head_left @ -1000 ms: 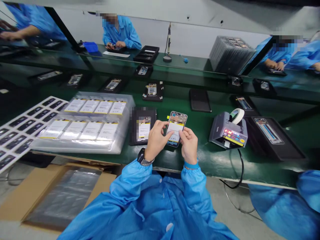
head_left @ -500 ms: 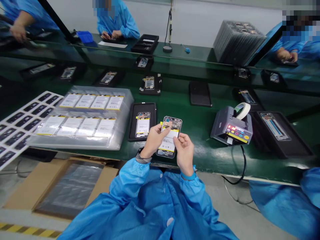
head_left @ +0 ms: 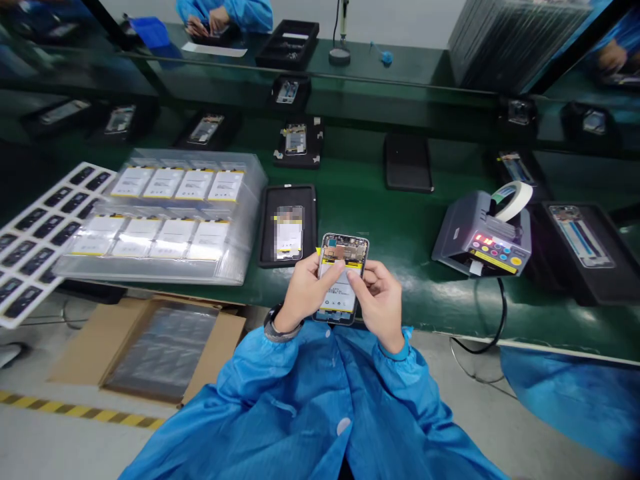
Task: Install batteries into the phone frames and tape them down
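An opened smartphone is held upright in front of my body, at the bench's front edge. Its circuit board shows at the top, with a white battery below. My left hand grips the phone's left side, its thumb lying on the battery's upper part. From the right, my right hand grips the other side and also presses its thumb on the battery. Fingers behind the phone are hidden. Just beyond my left hand, a black tray holds another opened phone, partly blurred out.
On the left are a clear plastic tray of several batteries and a sheet of black stickers. A tape dispenser stands to the right, beside a tray with a phone frame. A co-worker's hands work across the bench. An open carton lies below.
My view has tilted down, so the bench sits higher in the picture. Both thumbs have come closer together on the battery's upper part. The phone stays in both hands.
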Action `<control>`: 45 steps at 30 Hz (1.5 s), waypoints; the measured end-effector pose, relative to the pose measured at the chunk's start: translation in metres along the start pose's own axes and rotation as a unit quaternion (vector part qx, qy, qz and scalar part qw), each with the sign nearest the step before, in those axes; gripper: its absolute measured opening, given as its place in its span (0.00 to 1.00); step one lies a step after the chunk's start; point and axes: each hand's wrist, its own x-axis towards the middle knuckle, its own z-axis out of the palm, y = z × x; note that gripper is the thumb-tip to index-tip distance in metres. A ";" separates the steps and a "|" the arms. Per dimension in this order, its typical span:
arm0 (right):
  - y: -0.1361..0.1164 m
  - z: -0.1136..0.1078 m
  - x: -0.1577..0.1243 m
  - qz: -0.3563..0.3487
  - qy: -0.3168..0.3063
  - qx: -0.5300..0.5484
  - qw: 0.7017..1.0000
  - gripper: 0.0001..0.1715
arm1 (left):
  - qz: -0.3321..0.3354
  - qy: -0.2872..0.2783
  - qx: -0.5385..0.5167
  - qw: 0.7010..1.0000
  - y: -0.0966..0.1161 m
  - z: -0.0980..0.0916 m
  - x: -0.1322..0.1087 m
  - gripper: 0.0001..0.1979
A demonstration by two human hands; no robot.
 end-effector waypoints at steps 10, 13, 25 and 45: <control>0.005 -0.002 -0.009 -0.012 0.021 -0.024 0.999 0.15 | 0.005 -0.008 0.025 1.000 0.001 0.002 -0.009 0.20; 0.006 -0.003 -0.012 -0.015 0.029 -0.030 0.999 0.15 | 0.005 -0.008 0.024 1.000 0.001 0.004 -0.010 0.19; 0.005 -0.003 -0.013 0.000 0.045 -0.057 0.997 0.15 | 0.000 -0.013 0.044 0.999 0.001 0.008 -0.009 0.15; 0.006 -0.003 -0.016 -0.061 0.075 -0.123 0.988 0.11 | 0.048 -0.006 0.068 0.996 0.002 0.014 -0.015 0.15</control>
